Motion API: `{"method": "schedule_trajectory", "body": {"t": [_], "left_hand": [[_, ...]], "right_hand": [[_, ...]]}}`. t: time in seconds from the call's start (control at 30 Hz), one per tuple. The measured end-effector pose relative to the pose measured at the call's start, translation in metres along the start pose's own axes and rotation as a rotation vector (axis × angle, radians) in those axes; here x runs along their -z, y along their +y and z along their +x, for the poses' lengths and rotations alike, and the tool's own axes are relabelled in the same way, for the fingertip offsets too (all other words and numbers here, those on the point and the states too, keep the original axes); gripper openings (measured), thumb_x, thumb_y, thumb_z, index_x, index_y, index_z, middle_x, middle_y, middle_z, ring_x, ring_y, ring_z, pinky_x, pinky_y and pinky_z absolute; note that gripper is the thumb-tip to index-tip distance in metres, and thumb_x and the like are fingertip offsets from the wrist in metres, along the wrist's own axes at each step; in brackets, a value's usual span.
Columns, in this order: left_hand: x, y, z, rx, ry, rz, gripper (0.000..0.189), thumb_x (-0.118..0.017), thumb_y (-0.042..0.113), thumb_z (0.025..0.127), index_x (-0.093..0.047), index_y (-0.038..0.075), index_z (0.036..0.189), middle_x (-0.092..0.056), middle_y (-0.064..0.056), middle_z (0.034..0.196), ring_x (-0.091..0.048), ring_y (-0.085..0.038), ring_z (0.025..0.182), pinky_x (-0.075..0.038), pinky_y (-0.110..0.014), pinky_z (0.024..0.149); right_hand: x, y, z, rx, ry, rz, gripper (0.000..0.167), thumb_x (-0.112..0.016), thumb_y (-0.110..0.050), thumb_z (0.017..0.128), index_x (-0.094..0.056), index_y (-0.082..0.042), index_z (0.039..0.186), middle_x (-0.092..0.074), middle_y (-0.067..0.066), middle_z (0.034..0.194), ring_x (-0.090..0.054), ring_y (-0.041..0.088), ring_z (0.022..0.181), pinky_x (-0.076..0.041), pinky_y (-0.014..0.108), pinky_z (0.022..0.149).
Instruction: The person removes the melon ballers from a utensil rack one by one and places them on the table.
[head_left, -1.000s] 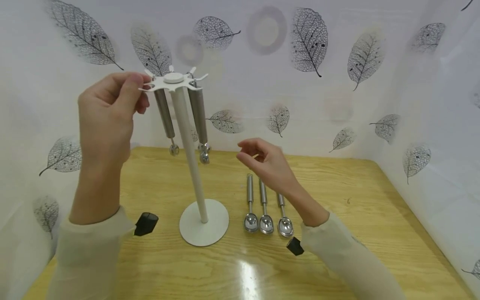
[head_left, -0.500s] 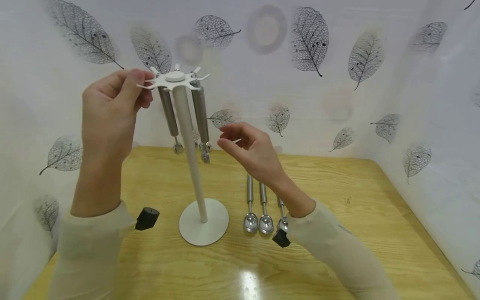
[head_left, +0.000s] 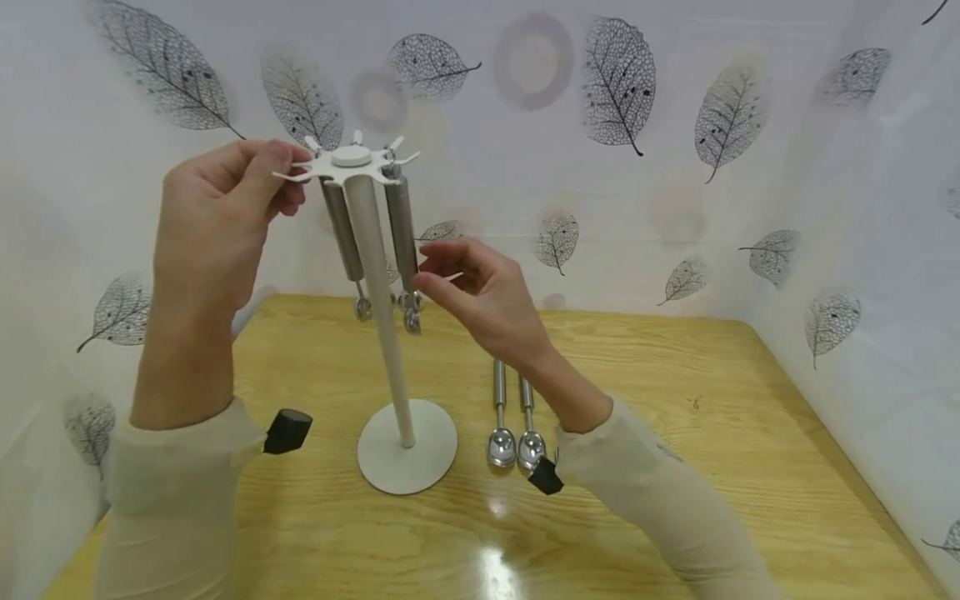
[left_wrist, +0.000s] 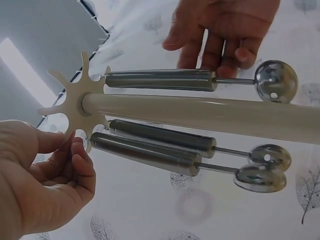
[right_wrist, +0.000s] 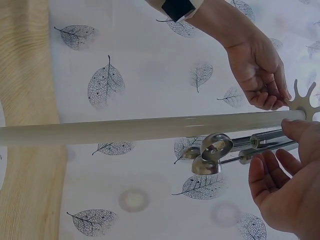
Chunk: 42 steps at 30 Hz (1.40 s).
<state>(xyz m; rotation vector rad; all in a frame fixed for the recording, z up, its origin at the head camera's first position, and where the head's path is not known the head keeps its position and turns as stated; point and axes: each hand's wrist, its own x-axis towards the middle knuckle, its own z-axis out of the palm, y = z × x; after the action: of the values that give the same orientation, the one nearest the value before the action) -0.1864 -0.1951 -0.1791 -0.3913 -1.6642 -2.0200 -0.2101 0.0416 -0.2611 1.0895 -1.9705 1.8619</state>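
A white utensil stand (head_left: 382, 333) has a hooked top, a long pole and a round base. My left hand (head_left: 217, 200) pinches one of the hook arms at the left. From the other hooks hang 3 metal scoops (left_wrist: 155, 80) with thick cylindrical handles and round bowls. In the head view, my right hand (head_left: 483, 304) has its fingertips right beside the hanging scoop (head_left: 401, 233) on the right side of the pole. Its fingers are loosely bent, spread around the handles in the right wrist view, without a visible grip.
On the wooden table (head_left: 660, 500), metal scoops (head_left: 501, 447) lie side by side right of the stand's base, one mostly hidden by the right wrist. White leaf-patterned cloth (head_left: 637, 208) surrounds the table at the back and sides.
My right hand has moved left from above the lying scoops to the hanging ones. My left hand keeps its pinch, while the hooked top and hanging scoops have shifted slightly right.
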Motion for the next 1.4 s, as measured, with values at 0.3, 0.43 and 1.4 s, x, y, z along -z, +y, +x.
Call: {"method": "schedule_trajectory", "body": {"t": [0.3,0.43,1.4], "left_hand": [[0.0,0.0,0.001,-0.001,-0.004,0.044,0.017,-0.066,0.008,0.106,-0.078,0.0,0.098,-0.069,-0.011,0.098,-0.059,-0.019,0.08,-0.053,-0.019,0.075],[0.0,0.0,-0.001,-0.001,0.013,0.039,0.017,-0.066,0.009,0.106,-0.078,-0.001,0.099,-0.068,-0.012,0.099,-0.058,-0.02,0.08,-0.053,-0.02,0.076],[-0.006,-0.009,-0.005,-0.115,0.049,-0.055,0.016,-0.067,0.007,0.104,-0.076,-0.003,0.097,-0.065,-0.015,0.088,-0.056,-0.021,0.075,-0.053,-0.022,0.073]], "right_hand": [[-0.007,0.0,0.004,-0.021,0.003,-0.005,0.033,-0.074,0.006,0.096,-0.065,0.01,0.128,-0.071,0.017,0.111,-0.069,0.023,0.098,-0.059,0.034,0.083],[-0.01,0.001,0.006,-0.001,-0.017,-0.001,0.032,-0.073,0.006,0.097,-0.065,0.01,0.128,-0.071,0.017,0.111,-0.068,0.022,0.098,-0.06,0.035,0.083],[-0.002,-0.014,0.006,0.055,-0.008,-0.04,0.025,-0.071,0.004,0.099,-0.068,0.012,0.122,-0.07,0.015,0.102,-0.067,0.02,0.086,-0.059,0.03,0.077]]}}
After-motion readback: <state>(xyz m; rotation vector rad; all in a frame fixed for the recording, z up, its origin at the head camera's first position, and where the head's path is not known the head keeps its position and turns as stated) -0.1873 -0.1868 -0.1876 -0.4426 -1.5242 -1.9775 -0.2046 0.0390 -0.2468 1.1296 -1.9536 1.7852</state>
